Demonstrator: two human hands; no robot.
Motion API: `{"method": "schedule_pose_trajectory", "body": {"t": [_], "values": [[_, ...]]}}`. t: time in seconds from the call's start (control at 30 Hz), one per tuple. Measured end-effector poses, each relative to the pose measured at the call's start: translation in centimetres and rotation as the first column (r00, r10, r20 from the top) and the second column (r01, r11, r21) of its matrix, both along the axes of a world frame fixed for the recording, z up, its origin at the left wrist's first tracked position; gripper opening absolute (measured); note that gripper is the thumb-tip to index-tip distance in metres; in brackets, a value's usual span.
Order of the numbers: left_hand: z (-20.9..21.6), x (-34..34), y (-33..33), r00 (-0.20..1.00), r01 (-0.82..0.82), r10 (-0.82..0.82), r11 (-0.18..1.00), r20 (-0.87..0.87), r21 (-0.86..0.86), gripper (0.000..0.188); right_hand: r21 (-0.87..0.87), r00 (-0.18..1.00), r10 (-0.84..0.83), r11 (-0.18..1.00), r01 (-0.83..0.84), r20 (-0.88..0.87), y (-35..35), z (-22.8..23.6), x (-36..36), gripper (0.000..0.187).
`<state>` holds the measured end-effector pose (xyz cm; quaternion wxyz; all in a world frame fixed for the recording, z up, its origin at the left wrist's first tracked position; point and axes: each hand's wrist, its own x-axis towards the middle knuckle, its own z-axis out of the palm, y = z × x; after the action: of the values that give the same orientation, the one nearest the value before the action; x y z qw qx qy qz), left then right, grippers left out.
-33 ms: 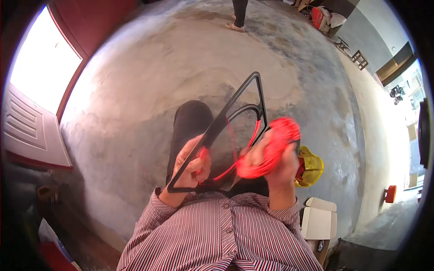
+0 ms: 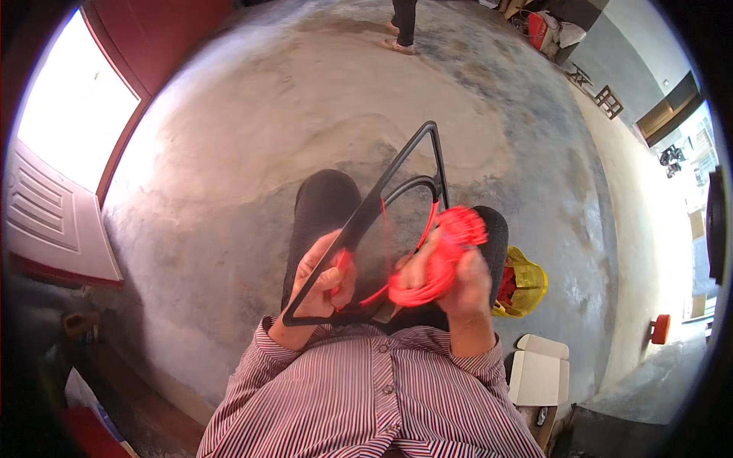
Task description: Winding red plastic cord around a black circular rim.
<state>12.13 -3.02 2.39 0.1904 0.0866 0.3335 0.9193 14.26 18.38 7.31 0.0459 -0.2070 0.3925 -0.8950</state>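
My left hand (image 2: 324,278) is closed around the lower left part of a black frame (image 2: 418,141) with long straight sides and a curved inner bar. Red material also shows between its fingers. Held tilted above my lap, the frame has red cord wound along part of the curved bar. In my right hand (image 2: 466,286), just right of the frame, is a looped bundle of red cord (image 2: 431,278), smeared by motion. A thin strand (image 2: 374,296) runs from the bundle toward the left hand. The fingers under the bundle are partly hidden.
A yellow container (image 2: 531,284) with red material inside stands on the floor beside my right knee. Behind it lies an open white cardboard box (image 2: 538,374). Another person's legs (image 2: 405,27) are at the far side. Small stools (image 2: 608,101) stand along the right wall.
My right hand has shifted slightly left and down with the cord bundle, uncovering more of my right knee. The left hand and the frame look unchanged.
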Motion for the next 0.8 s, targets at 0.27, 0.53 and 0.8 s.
{"method": "schedule_pose_trajectory", "body": {"t": [0.27,0.53,0.8], "values": [[5.5,-2.9,-1.7,1.000,-0.002,0.006,0.960,0.014,-0.278,0.052,0.242,0.969,0.101,0.958,-0.156,0.223,-4.9,-0.9,0.4,0.046],[5.8,-4.1,-4.3,0.996,-0.043,-0.015,0.759,-0.083,-0.649,0.023,0.414,0.890,-0.279,0.903,0.114,0.362,-0.2,-3.9,-0.8,0.037],[3.6,-2.6,-3.2,0.952,-0.265,0.092,0.721,-0.291,-0.640,0.011,0.943,0.876,-0.410,0.099,0.319,-0.253,-1.1,-5.9,-5.5,0.028]]}}
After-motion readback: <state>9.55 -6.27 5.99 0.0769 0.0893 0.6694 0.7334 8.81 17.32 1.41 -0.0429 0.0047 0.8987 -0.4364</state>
